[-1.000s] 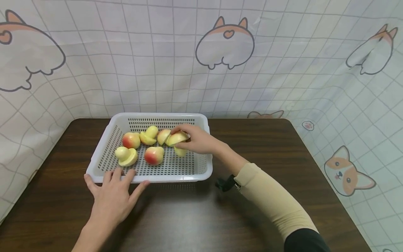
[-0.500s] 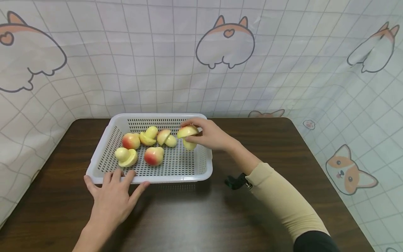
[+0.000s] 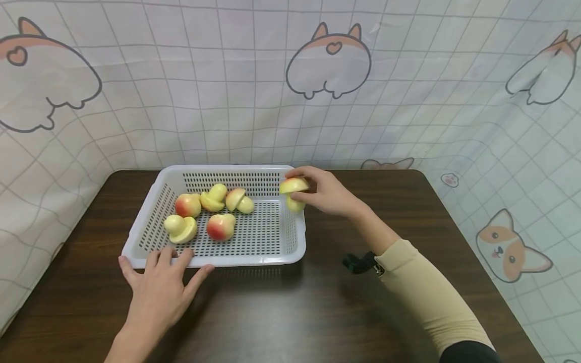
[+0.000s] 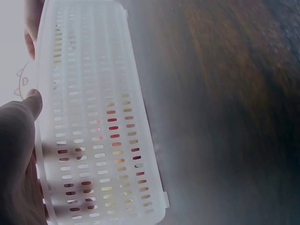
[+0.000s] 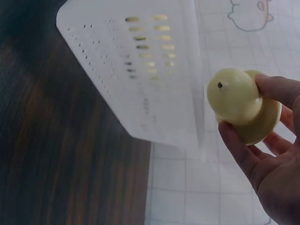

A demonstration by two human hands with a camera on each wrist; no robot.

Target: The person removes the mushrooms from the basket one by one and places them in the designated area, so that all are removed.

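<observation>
In the head view, my right hand (image 3: 324,191) pinches a toy-like mushroom (image 3: 295,185) with a yellow and red cap over the right rim of a white plastic basket (image 3: 292,258). The right wrist view shows its pale round stem (image 5: 232,96) toward the camera, thumb and fingers around the cap. My left hand (image 3: 156,292) holds the basket's near left rim, its fingers hooked over the edge and its thumb outside. Similar mushrooms lie inside: a red-capped one (image 3: 221,227), another at the back left (image 3: 188,205), and several more yellowish ones (image 3: 180,229).
The basket stands on a dark brown wooden table (image 3: 272,312), close to its back edge. A white gridded cloth (image 3: 236,91) with corgi drawings hangs behind and along the sides. A black strap (image 3: 360,263) hangs beside the right sleeve.
My right hand has lifted the mushroom away from the others and carried it rightward to the basket's right rim. The left hand stays at the near rim, and the basket has hardly moved.
</observation>
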